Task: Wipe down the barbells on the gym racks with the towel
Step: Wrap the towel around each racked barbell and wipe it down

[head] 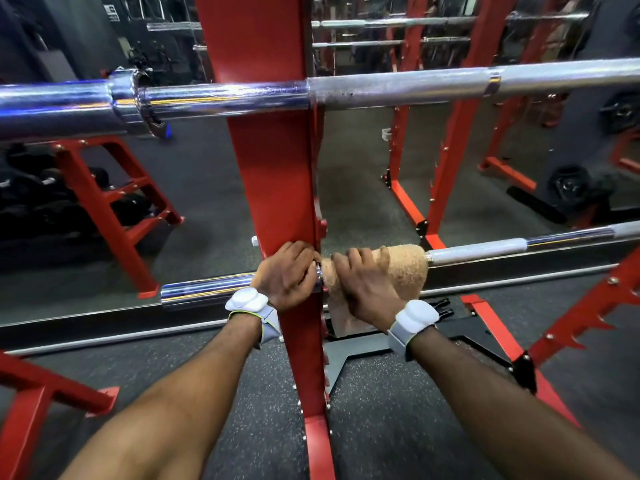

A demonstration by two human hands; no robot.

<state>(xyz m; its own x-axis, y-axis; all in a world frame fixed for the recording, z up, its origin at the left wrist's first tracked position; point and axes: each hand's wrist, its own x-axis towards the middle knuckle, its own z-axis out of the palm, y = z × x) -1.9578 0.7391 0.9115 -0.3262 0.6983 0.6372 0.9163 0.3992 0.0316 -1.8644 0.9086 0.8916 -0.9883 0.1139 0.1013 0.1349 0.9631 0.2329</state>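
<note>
Gym — rubber floor (398, 427), red rack (277, 168) | left fingers (303, 259) grip barbell (485, 249) | right fingers (355, 259) grip towel (405, 268)

The post (277, 174) crosses the lower bar (485, 251). Just right of the post the towel (405, 268) covers the bar; farther right it is free.

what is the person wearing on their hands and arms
Both forearms are bare, with no sleeves in view. The left hand and right hand are ungloved. Each wrist carries a white, rounded, pod-shaped unit on a light grey strap edged in yellow-green: the left wrist device and the right wrist device. No cables show.
</note>
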